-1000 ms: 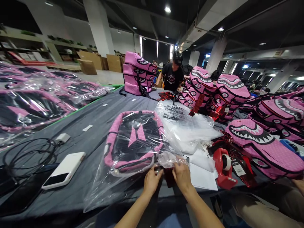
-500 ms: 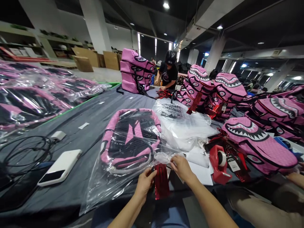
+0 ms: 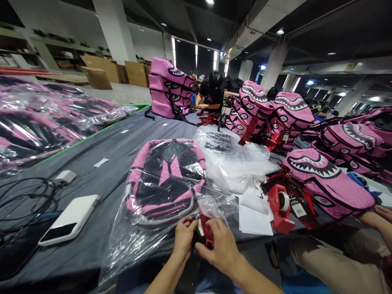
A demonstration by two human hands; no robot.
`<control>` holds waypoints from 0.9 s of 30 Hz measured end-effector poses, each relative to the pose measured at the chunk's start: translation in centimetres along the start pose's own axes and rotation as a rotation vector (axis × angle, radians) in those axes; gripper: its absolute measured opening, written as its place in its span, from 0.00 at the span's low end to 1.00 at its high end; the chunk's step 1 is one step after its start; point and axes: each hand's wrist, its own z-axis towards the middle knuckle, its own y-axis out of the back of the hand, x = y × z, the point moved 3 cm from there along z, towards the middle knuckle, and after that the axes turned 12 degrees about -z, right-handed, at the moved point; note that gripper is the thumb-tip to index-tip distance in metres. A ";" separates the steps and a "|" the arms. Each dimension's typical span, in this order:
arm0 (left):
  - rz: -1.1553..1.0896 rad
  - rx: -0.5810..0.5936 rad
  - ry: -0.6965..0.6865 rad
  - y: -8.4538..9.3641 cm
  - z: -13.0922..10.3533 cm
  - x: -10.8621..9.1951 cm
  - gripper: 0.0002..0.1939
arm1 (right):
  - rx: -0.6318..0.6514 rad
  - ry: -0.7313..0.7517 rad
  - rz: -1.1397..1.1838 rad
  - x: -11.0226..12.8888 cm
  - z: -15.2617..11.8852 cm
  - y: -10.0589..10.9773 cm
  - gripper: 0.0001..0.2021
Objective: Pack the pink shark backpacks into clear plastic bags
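Note:
In front of me a pink and black backpack lies inside a clear plastic bag, whose loose end spreads toward me. At its near edge, my left hand is closed, thumb and fingers pinching at the side of a shiny red tag. My right hand curls around the other side of that tag, fingers over it and thumb below. Part of the tag is hidden by the fingers. Crumpled clear plastic stands up just behind my right hand.
A white power bank and black cables lie at left. Right of the backpack are stacked plastic bags, white paper, a red tape dispenser and pink shark-face backpacks. A co-worker stands across the table.
My right hand has moved left and down from the plastic bag's edge onto the red tag. The tag, which hung down from my left hand, is now up between both hands.

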 end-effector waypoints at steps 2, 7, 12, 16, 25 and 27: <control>-0.027 0.033 0.023 -0.4 -0.5 0.2 0.25 | 0.026 -0.074 -0.156 0.2 -0.3 -1.7 0.39; -0.089 0.058 0.120 -0.3 -0.6 0.3 0.17 | 0.064 -0.006 -0.197 -2.3 0.7 -2.8 0.23; -0.107 0.082 0.170 -0.4 0.2 0.8 0.04 | -0.042 -0.100 -0.045 -4.2 1.2 -0.5 0.19; -0.049 0.148 0.143 -1.1 0.0 1.8 0.09 | -0.003 -0.190 0.422 -3.9 0.5 -0.7 0.13; 0.494 0.233 -0.261 1.3 0.0 0.3 0.24 | -0.042 -0.182 0.296 -3.9 -0.6 -4.7 0.06; 0.789 0.353 -0.615 1.5 -0.2 -1.4 0.22 | -0.113 -0.087 0.097 -3.3 -1.0 -4.7 0.10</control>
